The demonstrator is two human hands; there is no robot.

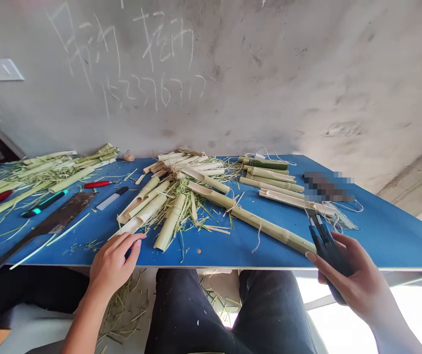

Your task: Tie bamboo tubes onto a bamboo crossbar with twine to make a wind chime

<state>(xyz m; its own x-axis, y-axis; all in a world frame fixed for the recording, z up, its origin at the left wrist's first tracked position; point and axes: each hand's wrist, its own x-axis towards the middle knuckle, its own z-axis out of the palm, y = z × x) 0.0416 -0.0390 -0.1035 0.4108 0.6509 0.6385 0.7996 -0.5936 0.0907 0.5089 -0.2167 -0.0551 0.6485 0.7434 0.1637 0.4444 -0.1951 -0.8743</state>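
Blue tabletop (387, 241) runs across the view, its far edge meeting a concrete wall (255, 83) marked with chalk writing, while the frame cuts off its left end. The right hand (347, 280) is closed around a black-handled tool (324, 246), holding it tilted up over the front edge, with its tip just beside the end of a long bamboo pole (258, 221). Fingers and shadow cover much of the tool, so its exact kind is hard to make out. The pole lies slantwise from the central heap, which brings its end within easy reach of that hand. The left hand (113, 265) is released, its fingers (133, 241) lightly curled at the front edge, nearest a cluster of split bamboo tubes (148, 209) bedded in shredded fibres (184, 216). Farther left, a broad knife (63, 216) and a box cutter (112, 198) lie clear of the main heap, close enough for that hand to reach. To the right, bamboo pieces (269, 179) sit side by side in a tidy row, apart from the loose pile. A blurred patch (328, 187) hides whatever lies beyond them, and pale string (343, 209) trails out beside it.
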